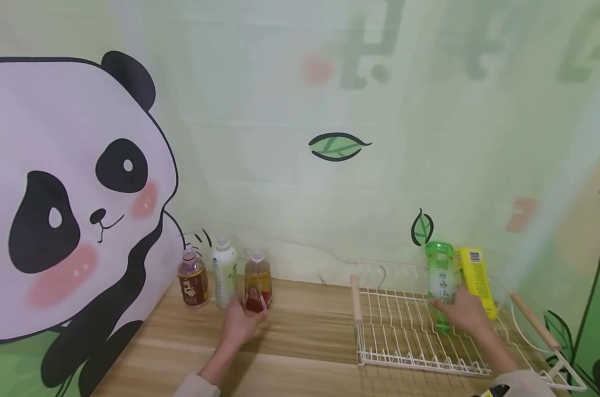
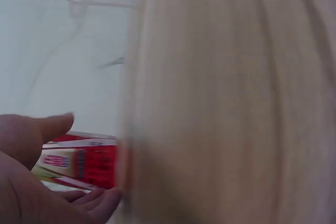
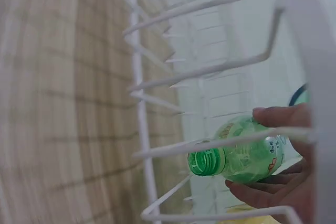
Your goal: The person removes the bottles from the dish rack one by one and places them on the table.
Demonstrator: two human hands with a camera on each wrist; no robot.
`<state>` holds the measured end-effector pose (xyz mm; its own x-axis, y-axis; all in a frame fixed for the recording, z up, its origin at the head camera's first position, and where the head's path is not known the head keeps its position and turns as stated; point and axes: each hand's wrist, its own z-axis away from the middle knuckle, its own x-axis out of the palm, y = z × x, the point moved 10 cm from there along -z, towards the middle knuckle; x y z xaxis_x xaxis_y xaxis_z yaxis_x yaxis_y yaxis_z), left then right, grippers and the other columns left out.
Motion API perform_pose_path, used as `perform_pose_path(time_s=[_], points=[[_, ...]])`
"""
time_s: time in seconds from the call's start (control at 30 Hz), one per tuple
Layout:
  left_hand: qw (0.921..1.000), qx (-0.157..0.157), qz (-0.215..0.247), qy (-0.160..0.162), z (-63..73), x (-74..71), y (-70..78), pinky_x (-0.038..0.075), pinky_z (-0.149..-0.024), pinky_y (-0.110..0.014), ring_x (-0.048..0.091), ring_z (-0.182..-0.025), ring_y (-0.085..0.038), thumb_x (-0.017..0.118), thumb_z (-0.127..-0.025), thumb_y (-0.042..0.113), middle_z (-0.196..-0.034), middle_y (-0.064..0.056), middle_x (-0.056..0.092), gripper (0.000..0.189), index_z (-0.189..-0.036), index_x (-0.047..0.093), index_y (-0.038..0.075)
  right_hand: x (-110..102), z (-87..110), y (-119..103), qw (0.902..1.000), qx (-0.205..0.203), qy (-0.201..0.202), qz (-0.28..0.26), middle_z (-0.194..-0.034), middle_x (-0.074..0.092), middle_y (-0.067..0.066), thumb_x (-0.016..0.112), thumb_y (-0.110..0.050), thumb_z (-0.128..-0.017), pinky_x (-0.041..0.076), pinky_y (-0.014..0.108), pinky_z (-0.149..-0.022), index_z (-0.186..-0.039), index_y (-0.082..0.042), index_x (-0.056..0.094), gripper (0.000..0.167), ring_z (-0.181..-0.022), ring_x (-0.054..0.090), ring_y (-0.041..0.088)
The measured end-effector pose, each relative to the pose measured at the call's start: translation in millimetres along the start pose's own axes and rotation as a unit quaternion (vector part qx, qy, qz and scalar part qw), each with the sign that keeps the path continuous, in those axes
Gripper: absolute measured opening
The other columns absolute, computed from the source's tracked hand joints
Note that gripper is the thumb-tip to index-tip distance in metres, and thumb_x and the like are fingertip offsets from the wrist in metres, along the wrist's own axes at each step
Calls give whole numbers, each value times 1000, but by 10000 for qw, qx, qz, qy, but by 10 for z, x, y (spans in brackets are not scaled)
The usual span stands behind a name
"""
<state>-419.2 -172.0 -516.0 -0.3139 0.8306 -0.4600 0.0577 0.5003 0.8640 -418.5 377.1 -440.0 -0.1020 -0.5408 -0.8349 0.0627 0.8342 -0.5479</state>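
My right hand [image 1: 464,313] grips a clear green plastic bottle [image 1: 441,264] on the white wire rack [image 1: 394,314]. The right wrist view shows the bottle's uncapped threaded neck [image 3: 205,162] behind the wires, with thumb and fingers on opposite sides of its body. At the left, my left hand [image 1: 241,324] is spread at a bottle with a red and yellow label [image 1: 258,278]. Its thumb stands apart from that label in the left wrist view, while the fingers [image 2: 105,203] lie along the other side; whether they touch is unclear.
A white bottle [image 1: 224,273] and a dark-labelled bottle [image 1: 194,281] stand left of the red-labelled one. Beside the green bottle, a yellow container with a barcode [image 1: 476,281] leans in the rack. Wooden handles [image 1: 356,298] flank the rack. A panda-printed cloth [image 1: 260,182] hangs behind the wooden table [image 1: 300,320].
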Motion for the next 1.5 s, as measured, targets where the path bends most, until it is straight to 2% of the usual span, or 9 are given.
perform_pose_path(time_s=[0.1,0.27,0.47,0.57,0.67,0.8,1.03,1.27,1.5], points=[[9982,8,77,-596,45,-5,142,50,-105,-63,60,-123,-51,86,-89,19,-133,-36,61,69,-138,51,-15,-94,18,-84,9997,-236,110,-42,-113,59,38,70,-44,-101,54,39,-64,-142,24,35,86,-88,62,36],[9917,209,-140,-1264,146,-47,512,56,-99,-57,65,-118,-43,85,-92,28,-130,-30,65,69,-139,54,-12,-176,96,-291,9988,-385,190,-246,-144,46,43,70,-53,-99,58,54,-86,-154,17,30,98,-116,59,52],[9748,923,134,-2027,344,44,1071,59,-97,-51,68,-116,-35,81,-95,31,-129,-17,68,57,-137,60,-1,-120,281,-675,9936,-672,35,-907,-154,40,40,75,-49,-98,53,63,-102,-160,10,26,98,-136,48,59],[9655,1413,193,-2180,408,77,1285,57,-101,-51,66,-120,-33,80,-96,33,-132,-14,67,56,-139,60,4,-56,390,-831,9892,-800,-7,-1228,-155,41,38,76,-49,-97,50,64,-107,-162,6,26,99,-140,45,58],[9589,1949,146,-2056,448,17,1502,56,-103,-50,66,-122,-29,82,-95,31,-134,-11,68,55,-140,60,8,-29,510,-1001,9827,-993,125,-1557,-156,43,35,79,-44,-96,44,64,-113,-162,3,28,97,-142,44,56],[9526,2549,-59,-1661,493,-106,1751,55,-104,-46,63,-127,-22,85,-93,31,-137,-3,67,59,-143,59,14,-47,663,-1243,9775,-1318,441,-1587,-153,49,32,82,-40,-94,44,62,-113,-161,2,34,92,-140,49,52],[9396,3127,-722,-1189,596,-171,2045,46,-116,-46,49,-144,-22,83,-92,45,-158,2,50,81,-159,45,22,-30,845,-1619,9711,-1955,824,-1091,-144,60,25,85,-26,-93,54,61,-103,-156,-1,44,80,-130,59,45],[9327,3379,-1051,-700,601,-195,2114,45,-117,-48,45,-148,-26,88,-87,44,-164,-3,42,99,-167,32,26,109,912,-1792,9657,-2332,955,-621,-132,67,18,90,-17,-86,63,46,-80,-152,-6,50,78,-108,68,34],[9296,3433,-1017,-880,610,-96,2065,42,-119,-47,39,-152,-24,87,-87,45,-168,1,36,106,-169,20,38,263,961,-1874,9654,-2440,740,-552,-130,67,13,92,-14,-84,62,40,-79,-150,-10,54,77,-106,66,28]])
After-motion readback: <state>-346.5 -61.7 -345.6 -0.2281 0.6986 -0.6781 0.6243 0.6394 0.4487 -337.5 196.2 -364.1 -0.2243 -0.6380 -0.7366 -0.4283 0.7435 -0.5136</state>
